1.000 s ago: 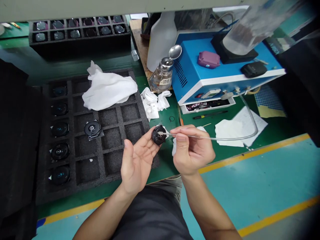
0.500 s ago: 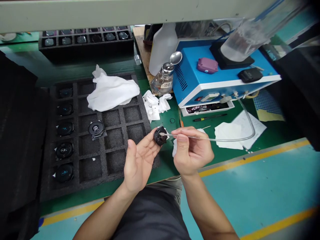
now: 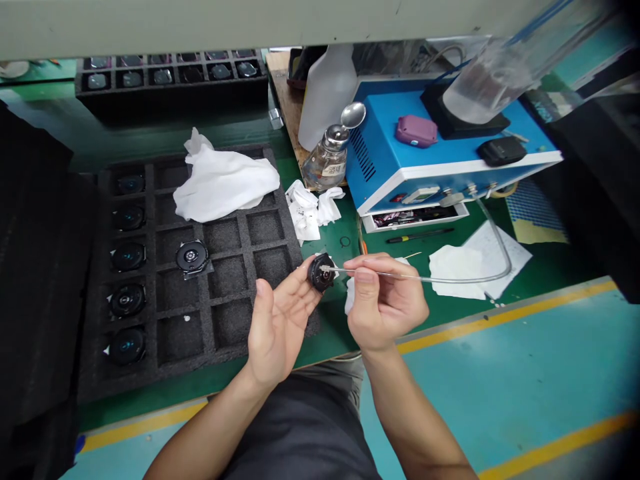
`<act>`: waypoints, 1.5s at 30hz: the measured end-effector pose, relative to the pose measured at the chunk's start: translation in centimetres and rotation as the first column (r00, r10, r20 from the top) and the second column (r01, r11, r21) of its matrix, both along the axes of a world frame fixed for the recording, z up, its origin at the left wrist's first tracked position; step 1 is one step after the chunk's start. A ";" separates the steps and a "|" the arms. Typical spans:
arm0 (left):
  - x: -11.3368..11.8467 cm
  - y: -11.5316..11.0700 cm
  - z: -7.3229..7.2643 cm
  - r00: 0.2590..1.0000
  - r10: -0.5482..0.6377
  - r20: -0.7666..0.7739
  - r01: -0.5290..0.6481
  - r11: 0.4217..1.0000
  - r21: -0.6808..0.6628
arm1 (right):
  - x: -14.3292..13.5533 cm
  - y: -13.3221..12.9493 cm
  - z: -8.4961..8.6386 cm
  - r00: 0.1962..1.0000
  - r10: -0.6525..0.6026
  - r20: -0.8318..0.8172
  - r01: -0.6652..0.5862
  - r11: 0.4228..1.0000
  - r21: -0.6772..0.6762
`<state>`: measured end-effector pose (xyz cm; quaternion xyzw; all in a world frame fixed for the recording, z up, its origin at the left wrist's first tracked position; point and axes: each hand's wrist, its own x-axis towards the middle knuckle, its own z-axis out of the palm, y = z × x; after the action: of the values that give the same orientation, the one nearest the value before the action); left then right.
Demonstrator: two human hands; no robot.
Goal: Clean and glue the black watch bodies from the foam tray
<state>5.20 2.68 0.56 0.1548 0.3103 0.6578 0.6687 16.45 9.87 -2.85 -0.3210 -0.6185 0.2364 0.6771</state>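
At the left, a black foam tray (image 3: 150, 373) is lying on the green table (image 3: 333, 327), with five dark round devices (image 3: 128, 256) filling its left column. Beside them, a ring-faced device (image 3: 192, 256) is resting over a divider in the next column, and a white cloth (image 3: 225, 185) is covering some upper compartments. The person's left hand (image 3: 280, 320) is facing palm up, its thumb standing well apart from the fingers, which are lying close together; their tips are supporting a small black round piece (image 3: 321, 272) just right of the tray. Crumpled tissues (image 3: 303, 212) and a glass bottle (image 3: 325, 163) are sitting beyond it. The right hand (image 3: 385, 300) is pinching a clear thin tube (image 3: 450, 279) between thumb and fingers, and the tube's tip is pointing at the piece's face; whether it is touching cannot be told. Farther right, the tube is curving over white paper (image 3: 455, 270) toward a blue machine (image 3: 385, 120), which is carrying a purple case (image 3: 417, 131) and a black case (image 3: 501, 151).
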 end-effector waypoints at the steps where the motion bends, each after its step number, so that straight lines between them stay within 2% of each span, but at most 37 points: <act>1: 0.0 0.0 0.0 1.000 -0.002 -0.001 0.002 1.000 0.001 | 0.0 0.0 0.0 1.000 0.002 -0.005 -0.002 1.000 -0.001; 37: 0.0 0.1 0.0 0.999 -0.019 -0.027 0.019 1.000 -0.008 | 0.0 0.2 0.1 0.999 0.011 -0.034 -0.011 1.000 0.013; 45: -0.1 0.2 0.3 1.000 -0.014 0.001 0.014 0.999 -0.048 | 0.3 -0.2 0.9 0.990 -0.046 0.135 0.053 0.997 -0.047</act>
<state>5.10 2.93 0.83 0.1405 0.3246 0.6457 0.6768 16.78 9.70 -1.95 -0.3684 -0.6481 0.2130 0.6315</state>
